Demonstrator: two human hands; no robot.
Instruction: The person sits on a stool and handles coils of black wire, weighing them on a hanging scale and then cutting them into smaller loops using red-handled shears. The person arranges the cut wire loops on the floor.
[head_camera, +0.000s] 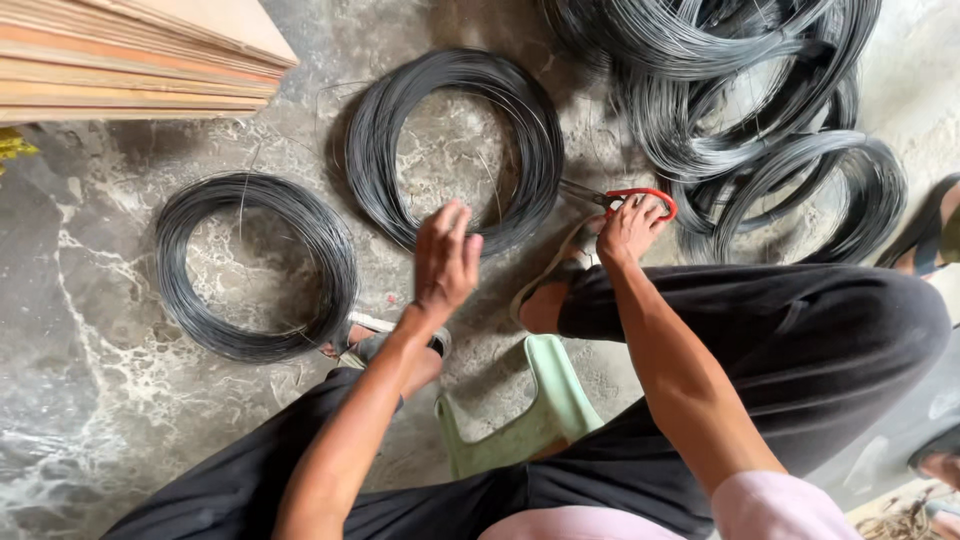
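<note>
- Landmark: the middle wire coil (455, 150), a dark ring that lies flat on the stone floor (90, 330), straight ahead of the seated person.
- Right hand (630, 228): just right of that coil's lower right rim, closed around the red handles of the cutters (615, 198). The tool's long axis runs nearly level, with the blades pointing left to the coil's rim; whether they touch the wire cannot be told from this view.
- Left hand (445, 258): over the coil's lower rim, fingers loosely spread and holding nothing; it is the nearer hand to the coil's strands.
- A second coil (258, 265) lies left of the landmark, apart from it.
- A heap of coils (760, 110) crowds the right; stacked boards (130, 55) lie to the upper left.
- Open floor shows inside the ring and between the two single coils.
</note>
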